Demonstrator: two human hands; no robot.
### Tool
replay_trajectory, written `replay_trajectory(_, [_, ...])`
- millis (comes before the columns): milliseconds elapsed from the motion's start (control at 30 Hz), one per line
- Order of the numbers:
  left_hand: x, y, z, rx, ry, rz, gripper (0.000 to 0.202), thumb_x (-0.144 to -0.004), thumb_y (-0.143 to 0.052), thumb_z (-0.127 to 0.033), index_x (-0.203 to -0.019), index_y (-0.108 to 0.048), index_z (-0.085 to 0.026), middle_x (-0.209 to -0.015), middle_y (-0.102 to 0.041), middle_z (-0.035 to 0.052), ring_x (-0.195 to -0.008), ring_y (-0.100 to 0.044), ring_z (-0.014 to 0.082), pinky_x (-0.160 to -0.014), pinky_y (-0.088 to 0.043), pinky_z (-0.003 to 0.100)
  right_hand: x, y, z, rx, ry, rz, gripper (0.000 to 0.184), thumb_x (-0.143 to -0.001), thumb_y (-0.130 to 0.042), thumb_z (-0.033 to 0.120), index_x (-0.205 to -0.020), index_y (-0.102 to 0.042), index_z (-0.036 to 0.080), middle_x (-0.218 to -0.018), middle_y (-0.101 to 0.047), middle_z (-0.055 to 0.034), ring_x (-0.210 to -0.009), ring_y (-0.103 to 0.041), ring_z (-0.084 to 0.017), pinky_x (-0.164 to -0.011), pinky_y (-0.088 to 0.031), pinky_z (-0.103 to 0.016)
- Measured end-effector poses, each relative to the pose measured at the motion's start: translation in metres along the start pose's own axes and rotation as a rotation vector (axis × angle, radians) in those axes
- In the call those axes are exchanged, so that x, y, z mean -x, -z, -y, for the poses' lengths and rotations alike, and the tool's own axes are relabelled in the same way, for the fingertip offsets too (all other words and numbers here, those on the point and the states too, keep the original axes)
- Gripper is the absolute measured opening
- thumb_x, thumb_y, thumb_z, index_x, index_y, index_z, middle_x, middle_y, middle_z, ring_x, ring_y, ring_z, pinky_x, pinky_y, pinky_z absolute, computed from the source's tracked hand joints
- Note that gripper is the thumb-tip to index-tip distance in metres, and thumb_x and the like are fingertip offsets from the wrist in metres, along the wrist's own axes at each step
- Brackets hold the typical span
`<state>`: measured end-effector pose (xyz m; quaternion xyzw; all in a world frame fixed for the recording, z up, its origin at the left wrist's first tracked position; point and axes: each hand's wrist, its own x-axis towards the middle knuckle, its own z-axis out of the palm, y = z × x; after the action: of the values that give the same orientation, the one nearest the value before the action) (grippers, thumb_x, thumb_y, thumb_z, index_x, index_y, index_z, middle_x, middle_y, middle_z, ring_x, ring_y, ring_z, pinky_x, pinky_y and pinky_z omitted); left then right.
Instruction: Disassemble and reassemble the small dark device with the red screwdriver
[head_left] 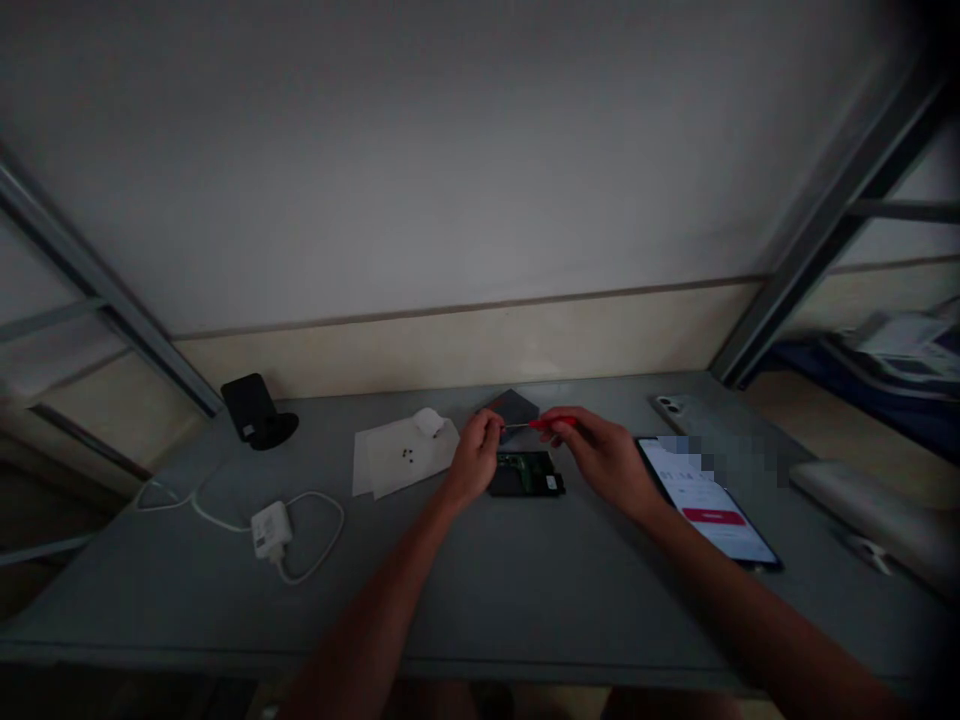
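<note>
My right hand (600, 455) is closed around a small red-handled screwdriver (551, 423) whose thin shaft points left. My left hand (474, 458) is pinched at the screwdriver's tip, fingers together; what sits between them is too small to make out. Just below both hands lies an opened black device (529, 473) with a green circuit board showing. A dark cover piece (512, 407) rests behind it. To the left, a white sheet of paper (401, 455) carries a few tiny dark screws (408, 454).
A lit phone (709, 500) lies right of my right hand, a second phone (675, 408) behind it. A black stand (255, 412) sits at back left, a white charger with cable (271, 528) at left. A pale object (870, 505) lies far right. Metal frame posts flank the grey table (487, 600).
</note>
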<state>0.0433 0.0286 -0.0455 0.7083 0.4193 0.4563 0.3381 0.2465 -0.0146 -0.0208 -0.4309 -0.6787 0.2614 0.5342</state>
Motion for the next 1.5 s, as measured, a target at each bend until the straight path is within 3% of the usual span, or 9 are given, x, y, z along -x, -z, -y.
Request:
replay_trajectory(300, [0.001,0.0,0.005,-0.142,-0.072,0.029,0.028,-0.104,-0.035,-0.036,-0.089,-0.054,-0.02,-0.088,-0.058,0.0041,-0.091,-0.055,0.0201,-0.087,-0.042,0.032,-0.001,0.0,0.0,0.037,0.015,0.025,0.027,-0.099,-0.054,0.041,-0.106,-0.071,0.021,-0.099,-0.076,-0.0061,-0.084,-0.071,-0.019,-0.078,-0.057,-0.031])
replay_trajectory(600, [-0.002,0.002,0.005,-0.262,-0.099,0.121,0.023,-0.1,-0.043,-0.023,-0.085,-0.06,-0.019,-0.087,-0.063,0.005,-0.091,-0.056,0.0207,-0.093,-0.041,0.036,-0.001,0.0,0.007,0.152,0.04,0.043,0.028,-0.099,-0.053,0.042,-0.1,-0.072,0.021,-0.096,-0.076,-0.0076,-0.082,-0.071,-0.022,-0.078,-0.056,-0.033])
replay_trajectory(1000, [0.001,0.015,-0.001,-0.49,-0.053,0.203,0.029,-0.097,-0.045,-0.017,-0.087,-0.073,-0.017,-0.095,-0.064,0.0089,-0.099,-0.055,0.0241,-0.095,-0.04,0.041,0.001,-0.013,-0.002,0.225,0.062,0.119,0.025,-0.1,-0.051,0.039,-0.101,-0.07,0.023,-0.101,-0.076,-0.006,-0.091,-0.072,-0.023,-0.083,-0.054,-0.034])
replay_trajectory(1133, [0.0,0.017,0.0,-0.466,-0.074,0.245,0.03,-0.096,-0.045,-0.016,-0.087,-0.074,-0.018,-0.098,-0.068,0.009,-0.101,-0.058,0.0242,-0.097,-0.04,0.041,0.0,-0.015,-0.006,0.234,0.06,0.138,0.025,-0.101,-0.05,0.039,-0.101,-0.069,0.023,-0.1,-0.076,-0.0058,-0.089,-0.072,-0.023,-0.083,-0.054,-0.034])
replay_trajectory(1300, [-0.001,0.02,0.0,-0.395,-0.104,0.299,0.03,-0.095,-0.045,-0.014,-0.088,-0.073,-0.017,-0.097,-0.07,0.0085,-0.096,-0.062,0.0217,-0.089,-0.045,0.035,-0.002,-0.016,-0.01,0.226,0.059,0.145,0.027,-0.101,-0.049,0.041,-0.103,-0.069,0.023,-0.099,-0.076,-0.0064,-0.087,-0.071,-0.023,-0.082,-0.054,-0.034])
replay_trajectory(1500, [0.0,0.023,-0.005,-0.368,-0.114,0.304,0.029,-0.094,-0.046,-0.013,-0.087,-0.074,-0.018,-0.095,-0.069,0.0077,-0.092,-0.063,0.0205,-0.088,-0.048,0.033,-0.003,-0.019,-0.008,0.231,0.058,0.173,0.025,-0.101,-0.048,0.039,-0.104,-0.068,0.023,-0.098,-0.076,-0.0058,-0.086,-0.071,-0.022,-0.08,-0.053,-0.033])
